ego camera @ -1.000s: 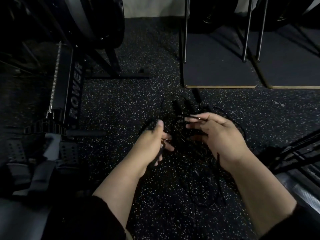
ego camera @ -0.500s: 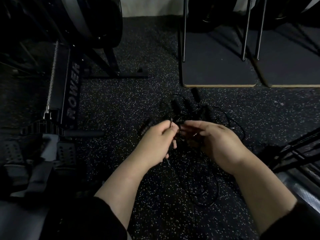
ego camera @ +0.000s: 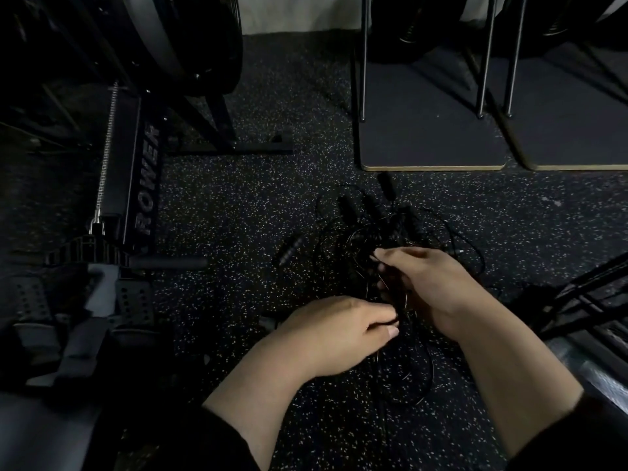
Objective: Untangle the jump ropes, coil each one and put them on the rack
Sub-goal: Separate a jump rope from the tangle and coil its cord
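A tangle of thin black ropes (ego camera: 370, 246) lies on the speckled floor (ego camera: 238, 205) just right of the frame's centre. Several black handles (ego camera: 386, 186) stick out of the top of the heap, pointing toward the upper frame, and one more handle (ego camera: 289, 251) lies at its left edge. Loose loops of cord trail down toward the lower centre, between the two forearms.

The left hand (ego camera: 333, 329) sits low in the middle of the frame, back up, its fingers (ego camera: 384, 319) pressed together and curled in toward the thumb at the heap's lower edge; they seem to pinch cord, though the dim light hides the exact contact. The right hand (ego camera: 428, 283) is above and right of it, over the heap, fingers bent and closed around a few strands that run down through the grip. The two hands are near each other, almost touching at the fingertips.

A rower (ego camera: 136, 185) fills the left side of the frame, its footrests at the lower left. Two dark mats (ego camera: 428, 137) with pale edges lie at the upper right, with thin metal legs (ego camera: 363, 62) standing on them. Black bars (ego camera: 577, 294) cross the right edge.
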Tool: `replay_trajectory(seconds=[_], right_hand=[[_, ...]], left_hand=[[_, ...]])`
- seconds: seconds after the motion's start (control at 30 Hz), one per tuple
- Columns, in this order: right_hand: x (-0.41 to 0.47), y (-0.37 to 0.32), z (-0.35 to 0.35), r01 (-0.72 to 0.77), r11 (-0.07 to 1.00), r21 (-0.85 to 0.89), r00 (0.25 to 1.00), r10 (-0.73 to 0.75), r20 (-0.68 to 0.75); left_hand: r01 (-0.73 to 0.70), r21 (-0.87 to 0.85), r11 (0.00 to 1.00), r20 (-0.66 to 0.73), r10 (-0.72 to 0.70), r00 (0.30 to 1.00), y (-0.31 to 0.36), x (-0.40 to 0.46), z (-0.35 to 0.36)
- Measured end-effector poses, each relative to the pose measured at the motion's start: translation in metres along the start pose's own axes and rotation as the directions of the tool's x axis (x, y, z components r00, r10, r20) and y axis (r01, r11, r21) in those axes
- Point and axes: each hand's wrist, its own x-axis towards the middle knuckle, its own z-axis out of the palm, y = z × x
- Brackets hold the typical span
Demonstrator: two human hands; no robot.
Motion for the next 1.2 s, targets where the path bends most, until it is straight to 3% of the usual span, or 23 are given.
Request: replay_trajectory(seconds=[0.13, 0.2, 0.3, 0.43, 0.53, 0.63, 0.8, 0.9, 0.97, 1.03, 1.13, 1.2], right_hand=[[0.000, -0.002, -0.001, 0.056, 0.971, -0.233, 0.994, -0.075, -0.074], [0.000, -0.003, -0.001, 0.091, 0.963, -0.252, 0.977, -0.136, -0.166], [0.000, -0.007, -0.005, 0.215, 0.972, -0.094, 0.936, -0.233, -0.266], [-0.003, -0.015, -0.006, 0.336, 0.922, 0.193, 0.933, -0.298, -0.202], [-0.004, -0.018, -0.005, 0.351, 0.909, 0.225, 0.934, -0.325, -0.145], [-0.007, -0.016, -0.004, 0.362, 0.920, 0.149, 0.932, -0.352, -0.088], [-0.011, -0.014, 0.000, 0.371, 0.928, -0.031, 0.928, -0.370, 0.033], [-0.015, -0.015, -0.002, 0.364, 0.922, -0.131, 0.928, -0.348, 0.132], [-0.016, -0.014, -0.004, 0.331, 0.920, -0.209, 0.936, -0.293, 0.195], [-0.014, -0.012, -0.002, 0.260, 0.933, -0.249, 0.960, -0.223, 0.169], [-0.007, -0.008, 0.001, 0.160, 0.953, -0.258, 0.980, -0.186, -0.078], [-0.004, -0.008, -0.001, 0.175, 0.942, -0.287, 0.961, -0.227, -0.157]], left_hand=[[0.017, 0.052, 0.998, -0.015, -0.016, 1.000, 0.002, 0.002, 0.002], [0.050, 0.048, 0.998, -0.011, -0.050, 0.999, 0.004, 0.002, 0.001], [0.180, -0.002, 0.984, 0.029, -0.180, 0.983, -0.006, 0.003, 0.000], [0.420, -0.150, 0.895, -0.062, -0.433, 0.899, -0.037, 0.006, -0.001], [0.433, -0.533, 0.727, -0.149, -0.585, 0.797, -0.046, 0.007, -0.013], [0.188, -0.855, 0.484, -0.184, -0.620, 0.763, -0.039, 0.007, -0.025], [0.076, -0.980, 0.186, -0.042, -0.560, 0.827, -0.021, 0.011, -0.036], [0.035, -0.993, 0.113, -0.032, -0.541, 0.840, -0.019, 0.015, -0.037], [-0.007, -0.991, 0.130, -0.077, -0.543, 0.836, -0.018, 0.018, -0.039], [-0.034, -0.973, 0.230, -0.157, -0.539, 0.827, -0.015, 0.018, -0.041], [-0.016, -0.818, 0.575, -0.315, -0.425, 0.849, -0.010, 0.014, -0.039], [0.002, -0.646, 0.763, -0.337, -0.288, 0.897, -0.006, 0.012, -0.037]])
